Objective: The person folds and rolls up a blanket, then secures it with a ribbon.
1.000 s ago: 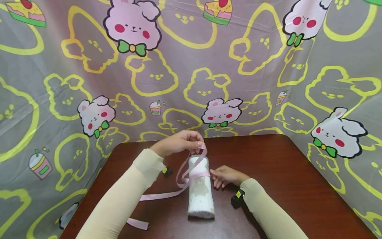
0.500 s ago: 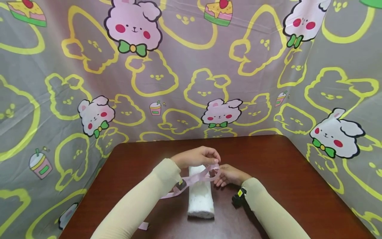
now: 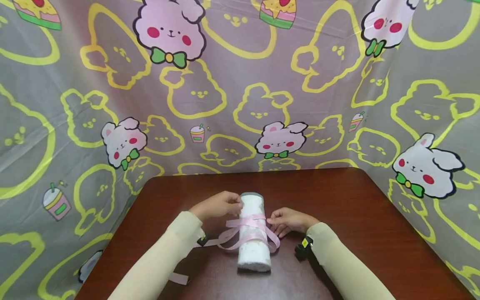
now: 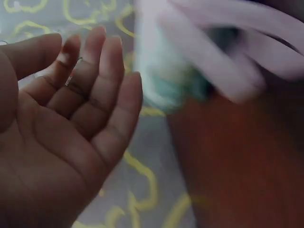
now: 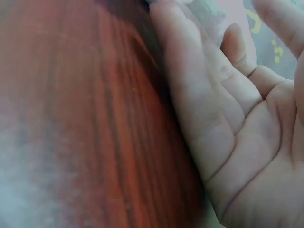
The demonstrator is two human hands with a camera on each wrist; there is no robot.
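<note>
A white, fuzzy cloth roll with faint grey-green patches lies lengthwise on the table. Pink ribbon crosses over its middle in several strands, with loose loops at both sides. My left hand is beside the roll's far left end; the left wrist view shows its fingers loosely bent with nothing in them. Close to the roll's right side, my right hand has its fingertips near the ribbon. In the right wrist view its fingers are relaxed and the thumb stands apart. Whether they touch the roll is hard to tell.
The brown wooden table has cartoon-patterned curtain behind and at both sides. A loose ribbon end lies near the left forearm. Black wrist cameras sit under both wrists.
My left hand first carried the ribbon rightward across the roll, then let go and moved back to the left side. Ribbon now lies over the roll. The right hand has barely moved.
</note>
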